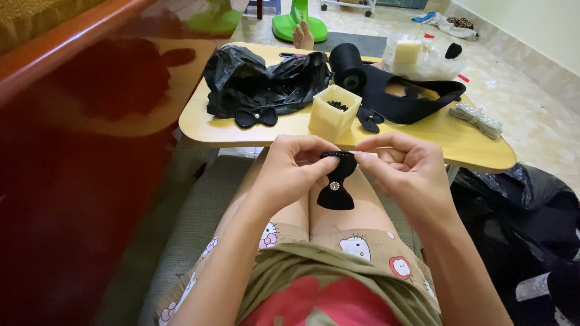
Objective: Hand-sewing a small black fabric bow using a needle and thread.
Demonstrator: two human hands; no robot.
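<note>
On the small yellow wooden desk (459,145), a crumpled black plastic bag (260,78) lies at the left edge with a finished black fabric bow (255,116) before it. A cream square box of dark beads (334,111) stands near the front edge; a black ribbon roll (348,66) sits behind. Over the lap, the left hand (290,172) and right hand (405,169) pinch the top of a black fabric bow with a rhinestone centre (335,184), fingers (314,170) clenched on its beaded edge. Beading looks partly done.

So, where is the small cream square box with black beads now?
In the head view, the small cream square box stands near the front edge of the yellow table, centre, beside the crumpled black plastic bag.
</note>
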